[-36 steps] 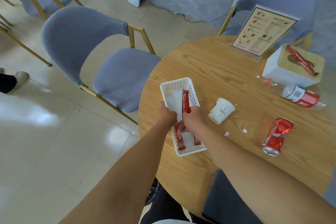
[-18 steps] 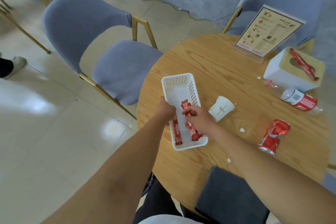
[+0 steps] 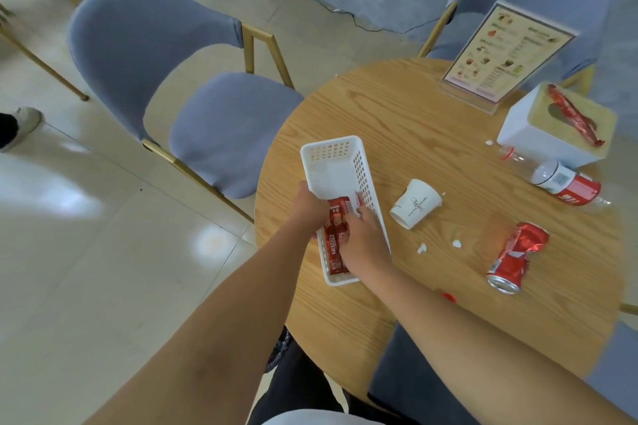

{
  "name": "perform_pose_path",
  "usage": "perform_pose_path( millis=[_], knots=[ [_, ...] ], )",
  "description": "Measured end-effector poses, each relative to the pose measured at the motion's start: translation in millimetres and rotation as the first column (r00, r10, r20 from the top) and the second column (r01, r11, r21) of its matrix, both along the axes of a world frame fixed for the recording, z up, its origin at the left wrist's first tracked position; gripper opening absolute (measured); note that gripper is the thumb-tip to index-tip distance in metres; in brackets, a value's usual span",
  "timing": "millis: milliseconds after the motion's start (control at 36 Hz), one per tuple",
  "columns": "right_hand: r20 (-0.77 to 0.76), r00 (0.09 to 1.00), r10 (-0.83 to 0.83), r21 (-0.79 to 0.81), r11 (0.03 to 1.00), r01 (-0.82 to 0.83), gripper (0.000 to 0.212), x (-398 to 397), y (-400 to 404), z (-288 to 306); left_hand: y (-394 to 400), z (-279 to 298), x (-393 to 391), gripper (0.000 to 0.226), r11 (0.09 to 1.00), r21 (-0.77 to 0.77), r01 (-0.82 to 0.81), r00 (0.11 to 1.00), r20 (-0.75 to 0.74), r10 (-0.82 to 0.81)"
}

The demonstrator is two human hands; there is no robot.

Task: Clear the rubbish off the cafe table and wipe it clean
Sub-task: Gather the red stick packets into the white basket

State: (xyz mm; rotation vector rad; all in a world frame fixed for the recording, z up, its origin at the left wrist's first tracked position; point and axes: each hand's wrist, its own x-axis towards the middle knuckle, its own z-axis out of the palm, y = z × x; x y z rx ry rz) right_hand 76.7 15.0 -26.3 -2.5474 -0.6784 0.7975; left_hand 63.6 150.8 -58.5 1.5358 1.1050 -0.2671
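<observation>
On the round wooden table, the left hand grips the near-left wall of a white slotted basket, while the right hand rests inside it on red coffee sachets, seemingly pinching one. A tipped paper cup lies just right of the basket, with a crushed red can, a lying plastic bottle and white scraps farther right. At the far edge stand a menu stand and a white tissue box bearing a red wrapper.
</observation>
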Motion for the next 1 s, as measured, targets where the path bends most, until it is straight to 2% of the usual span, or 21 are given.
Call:
perform_pose_path(
  millis=[56,194,278,333,444,528,694,861,1000],
  knots=[
    [0.016,1.0,-0.005,0.009,1.0,0.005,0.053,-1,0,-1,0,2,0,0.018,1.0,-0.006,-0.009,1.0,0.025,0.009],
    [-0.066,0.998,0.005,-0.152,0.988,-0.015,0.084,-11,8,-8,-1,2,1,0.013,1.0,0.004,-0.007,0.998,0.06,0.007],
    [-0.152,0.982,-0.115,-0.138,0.986,0.094,0.091,-15,14,-10,0,-2,0,0.021,1.0,0.004,-0.014,0.999,0.046,0.014],
    [-0.149,0.981,-0.125,-0.156,0.982,0.101,0.094,-16,13,-13,0,-6,1,0.043,1.0,0.003,-0.024,0.999,0.024,0.023],
    [-0.024,0.994,-0.109,-0.14,0.985,0.105,0.079,-15,2,-22,0,-6,2,0.039,1.0,-0.006,-0.013,0.999,0.03,0.014],
    [0.01,0.996,-0.084,-0.138,0.987,0.085,0.065,-12,-2,-21,1,-9,1,0.052,1.0,0.006,-0.022,1.0,0.005,0.022],
    [0.043,0.998,-0.043,-0.168,0.985,0.049,0.061,-11,1,-18,1,-7,2,0.053,1.0,-0.008,-0.017,1.0,-0.012,0.017],
    [0.092,0.991,0.097,-0.287,0.956,-0.066,0.041,-9,0,-18,2,-12,3,0.056,1.0,-0.01,-0.016,1.0,0.003,0.016],
    [0.124,0.987,0.101,-0.33,0.942,-0.055,0.037,-7,5,-19,2,-17,4,0.054,1.0,-0.006,-0.005,1.0,0.006,0.005]
  ],
)
